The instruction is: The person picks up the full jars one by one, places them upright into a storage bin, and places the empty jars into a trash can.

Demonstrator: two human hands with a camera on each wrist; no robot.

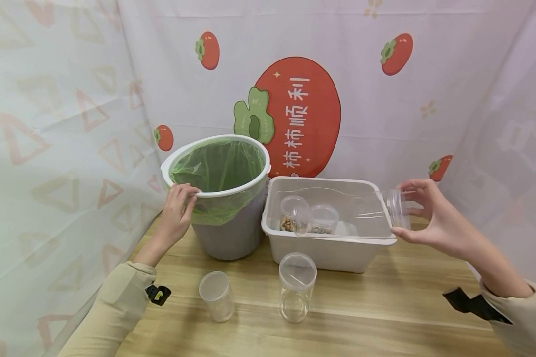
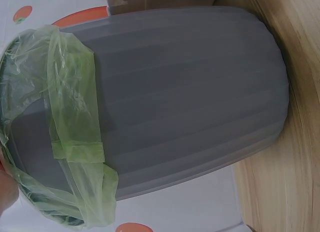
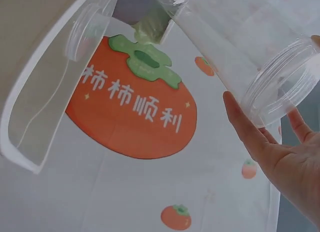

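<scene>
While the right hand (image 1: 435, 215) gripped a clear jar (image 3: 245, 57) near the white tub (image 1: 326, 254) — likely mid-placing, calling for gentle lowering — the left hand (image 1: 177, 206) touched the bin (image 1: 230, 240), its grip indeterminable.

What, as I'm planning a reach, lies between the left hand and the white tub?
The grey bin with its green liner stands between the left hand, at its rim, and the white tub; the head view shows this.
</scene>
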